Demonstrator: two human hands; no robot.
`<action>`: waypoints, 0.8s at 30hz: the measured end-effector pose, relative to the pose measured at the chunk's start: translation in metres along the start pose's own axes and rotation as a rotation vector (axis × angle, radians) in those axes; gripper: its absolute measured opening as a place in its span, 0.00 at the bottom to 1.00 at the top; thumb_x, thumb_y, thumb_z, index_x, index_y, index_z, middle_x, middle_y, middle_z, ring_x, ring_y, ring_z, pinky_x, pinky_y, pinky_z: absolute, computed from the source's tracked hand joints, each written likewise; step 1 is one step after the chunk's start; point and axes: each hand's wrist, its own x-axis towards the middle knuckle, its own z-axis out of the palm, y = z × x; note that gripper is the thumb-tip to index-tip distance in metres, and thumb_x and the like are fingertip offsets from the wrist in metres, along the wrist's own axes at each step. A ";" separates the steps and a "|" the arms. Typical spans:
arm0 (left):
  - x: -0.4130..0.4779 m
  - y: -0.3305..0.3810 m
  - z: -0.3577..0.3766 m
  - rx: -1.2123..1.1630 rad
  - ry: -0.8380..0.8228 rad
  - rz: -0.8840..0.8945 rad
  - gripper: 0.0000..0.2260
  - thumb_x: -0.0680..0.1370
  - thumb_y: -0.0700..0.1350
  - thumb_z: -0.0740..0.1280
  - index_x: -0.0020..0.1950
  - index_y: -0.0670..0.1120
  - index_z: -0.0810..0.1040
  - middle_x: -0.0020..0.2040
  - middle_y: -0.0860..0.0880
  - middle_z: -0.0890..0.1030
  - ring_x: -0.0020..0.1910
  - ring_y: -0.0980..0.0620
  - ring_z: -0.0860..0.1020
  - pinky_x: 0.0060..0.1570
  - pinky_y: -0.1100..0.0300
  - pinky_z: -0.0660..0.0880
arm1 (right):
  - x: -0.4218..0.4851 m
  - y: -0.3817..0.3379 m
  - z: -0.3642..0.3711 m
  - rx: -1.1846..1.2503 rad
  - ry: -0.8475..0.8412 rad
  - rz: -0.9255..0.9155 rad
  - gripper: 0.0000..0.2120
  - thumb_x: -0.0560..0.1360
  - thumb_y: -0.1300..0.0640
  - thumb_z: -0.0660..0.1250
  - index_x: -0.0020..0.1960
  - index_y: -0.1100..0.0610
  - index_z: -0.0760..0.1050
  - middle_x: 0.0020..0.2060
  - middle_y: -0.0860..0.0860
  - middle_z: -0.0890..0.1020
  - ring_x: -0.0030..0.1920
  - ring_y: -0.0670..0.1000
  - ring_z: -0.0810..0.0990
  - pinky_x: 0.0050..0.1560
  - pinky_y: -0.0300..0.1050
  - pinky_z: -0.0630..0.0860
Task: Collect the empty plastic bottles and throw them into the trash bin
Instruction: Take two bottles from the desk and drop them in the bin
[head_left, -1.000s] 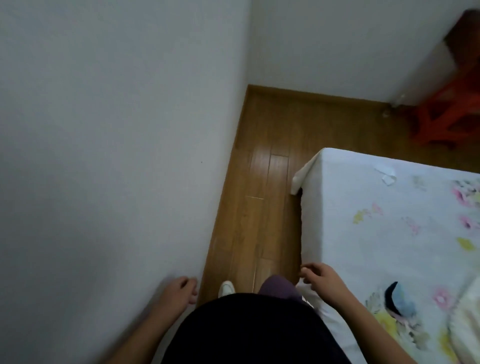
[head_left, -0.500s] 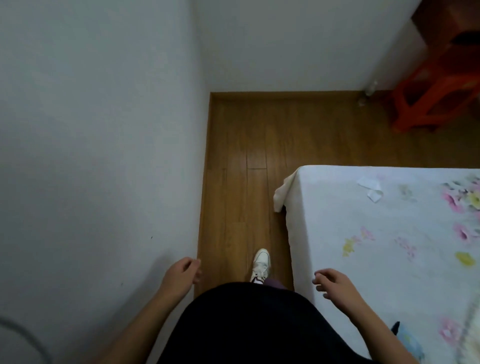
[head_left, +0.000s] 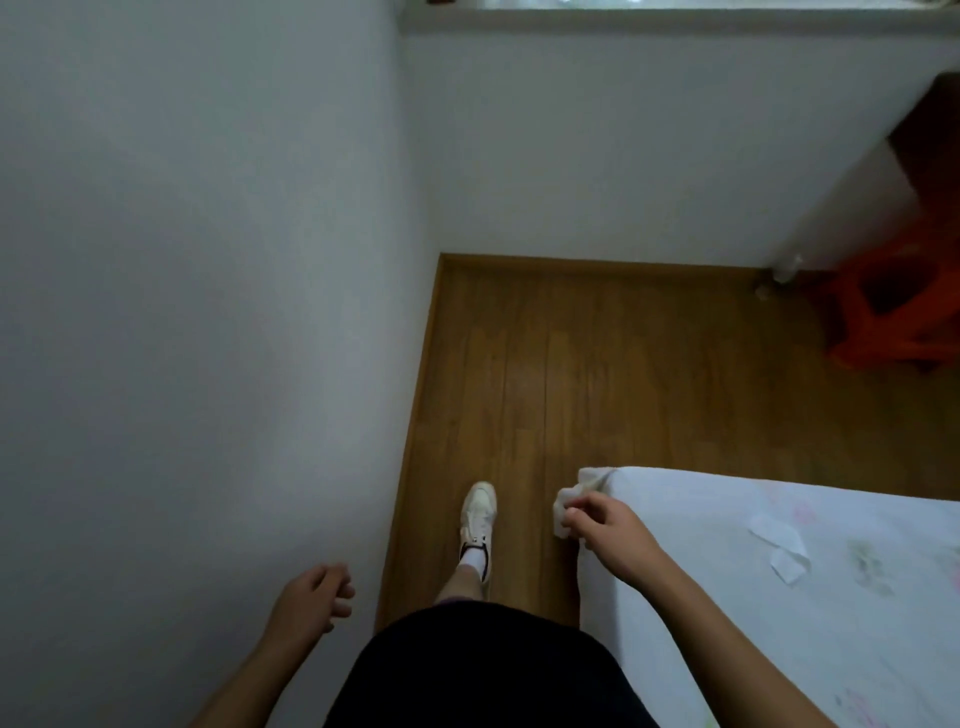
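A plastic bottle (head_left: 785, 266), small and blurred, seems to stand on the floor in the far corner just left of the orange stool (head_left: 904, 317), with a smaller object beside it that I cannot identify. Both hands are empty: the left hand (head_left: 311, 597) hangs loosely curled near the wall, the right hand (head_left: 613, 540) half-curled at the bed (head_left: 779, 597) corner. No bin shows. Best to walk past the bed corner toward the stool, crouch, and grip the bottle around its body.
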 end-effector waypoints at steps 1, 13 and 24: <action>0.013 0.017 0.002 0.004 -0.006 0.004 0.12 0.83 0.44 0.63 0.47 0.37 0.80 0.43 0.38 0.84 0.35 0.44 0.79 0.34 0.58 0.70 | 0.014 -0.006 -0.008 0.005 0.008 0.011 0.12 0.78 0.48 0.65 0.59 0.49 0.79 0.52 0.45 0.83 0.54 0.47 0.81 0.58 0.48 0.80; 0.138 0.333 0.060 0.269 -0.236 0.260 0.12 0.84 0.48 0.60 0.51 0.44 0.80 0.48 0.44 0.84 0.47 0.43 0.83 0.45 0.53 0.76 | 0.103 -0.020 -0.121 0.257 0.290 0.292 0.05 0.80 0.58 0.64 0.51 0.53 0.78 0.46 0.53 0.85 0.49 0.53 0.83 0.40 0.43 0.79; 0.175 0.555 0.198 0.480 -0.399 0.443 0.12 0.84 0.51 0.60 0.53 0.48 0.81 0.48 0.48 0.85 0.47 0.49 0.84 0.44 0.58 0.77 | 0.202 -0.009 -0.254 0.486 0.418 0.437 0.07 0.80 0.55 0.64 0.55 0.55 0.78 0.49 0.52 0.84 0.49 0.51 0.83 0.57 0.52 0.79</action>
